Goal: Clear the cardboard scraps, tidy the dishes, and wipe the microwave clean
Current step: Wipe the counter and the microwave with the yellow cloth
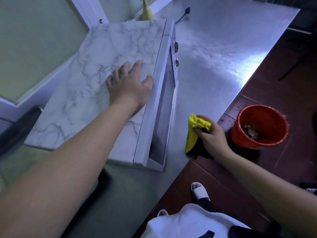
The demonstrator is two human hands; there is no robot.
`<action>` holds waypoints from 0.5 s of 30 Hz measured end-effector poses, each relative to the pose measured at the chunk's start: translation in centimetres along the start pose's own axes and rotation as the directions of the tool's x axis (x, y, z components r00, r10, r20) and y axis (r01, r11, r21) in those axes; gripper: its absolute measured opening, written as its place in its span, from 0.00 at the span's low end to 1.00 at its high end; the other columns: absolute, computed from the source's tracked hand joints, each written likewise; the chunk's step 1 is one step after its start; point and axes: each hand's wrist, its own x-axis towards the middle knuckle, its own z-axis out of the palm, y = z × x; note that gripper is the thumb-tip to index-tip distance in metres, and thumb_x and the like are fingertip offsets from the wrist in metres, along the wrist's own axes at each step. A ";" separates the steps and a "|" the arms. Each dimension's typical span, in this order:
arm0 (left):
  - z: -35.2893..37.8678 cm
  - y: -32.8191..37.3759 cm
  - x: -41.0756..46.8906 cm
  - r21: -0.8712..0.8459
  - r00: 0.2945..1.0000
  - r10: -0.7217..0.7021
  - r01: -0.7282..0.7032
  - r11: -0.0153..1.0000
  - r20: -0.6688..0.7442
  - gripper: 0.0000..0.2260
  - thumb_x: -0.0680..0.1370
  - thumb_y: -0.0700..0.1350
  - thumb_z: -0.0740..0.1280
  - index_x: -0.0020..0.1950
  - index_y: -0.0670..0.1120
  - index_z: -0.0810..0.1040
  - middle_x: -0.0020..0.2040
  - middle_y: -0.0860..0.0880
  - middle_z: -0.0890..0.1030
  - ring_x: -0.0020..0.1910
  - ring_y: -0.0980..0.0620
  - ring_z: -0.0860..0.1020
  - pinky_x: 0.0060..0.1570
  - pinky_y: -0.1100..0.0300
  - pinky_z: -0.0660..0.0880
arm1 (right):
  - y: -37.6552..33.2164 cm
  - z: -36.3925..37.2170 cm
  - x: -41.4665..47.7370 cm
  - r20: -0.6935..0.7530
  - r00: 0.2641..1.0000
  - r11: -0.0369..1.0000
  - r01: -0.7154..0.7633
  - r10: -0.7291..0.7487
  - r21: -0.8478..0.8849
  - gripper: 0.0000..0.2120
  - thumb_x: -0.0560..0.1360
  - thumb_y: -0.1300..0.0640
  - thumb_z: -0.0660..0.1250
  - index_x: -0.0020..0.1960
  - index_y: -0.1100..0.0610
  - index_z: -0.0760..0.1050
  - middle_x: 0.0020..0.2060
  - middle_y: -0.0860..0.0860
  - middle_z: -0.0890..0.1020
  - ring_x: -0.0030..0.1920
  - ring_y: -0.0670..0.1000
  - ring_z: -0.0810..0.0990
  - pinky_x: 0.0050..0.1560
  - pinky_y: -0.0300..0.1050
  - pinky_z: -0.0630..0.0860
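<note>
On the counter (214, 54) the microwave (103, 69) sits left, steadied by the left hand (127, 86) spread flat on top, while the right hand (211, 134) pinches the cloth (195, 129) near its door, best wiped in firm, overlapping strokes.

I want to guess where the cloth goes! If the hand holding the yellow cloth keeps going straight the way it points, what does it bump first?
Probably the microwave door. The right hand aims the yellow cloth left across bare counter towards it, though depth is hard to judge.
</note>
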 end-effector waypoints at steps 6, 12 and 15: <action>0.0 -0.2 -0.2 -0.001 1.000 -0.010 0.010 1.000 -0.007 0.27 0.75 0.65 0.51 0.74 0.63 0.64 0.77 0.53 0.63 0.76 0.50 0.58 0.74 0.47 0.51 | -5.5 2.5 8.2 -0.114 0.981 0.985 0.165 -0.158 0.057 0.18 0.71 0.53 0.71 0.60 0.43 0.81 0.43 0.38 0.85 0.43 0.41 0.84 0.46 0.43 0.81; -0.1 -0.2 -0.3 0.006 1.000 -0.014 0.014 1.000 -0.017 0.26 0.75 0.65 0.52 0.73 0.65 0.64 0.76 0.55 0.64 0.76 0.50 0.59 0.74 0.46 0.52 | -8.6 7.3 15.2 -0.140 0.951 0.948 0.295 -0.277 0.124 0.20 0.72 0.62 0.70 0.64 0.55 0.81 0.53 0.51 0.85 0.51 0.50 0.83 0.54 0.54 0.80; -0.2 -0.1 -0.6 0.014 1.000 -0.008 0.008 1.000 -0.018 0.25 0.76 0.64 0.53 0.73 0.63 0.64 0.76 0.55 0.63 0.75 0.50 0.59 0.74 0.46 0.52 | -7.5 8.7 16.4 -0.177 0.951 0.941 0.284 -0.253 0.185 0.21 0.73 0.66 0.68 0.64 0.57 0.80 0.59 0.57 0.84 0.59 0.54 0.82 0.59 0.50 0.78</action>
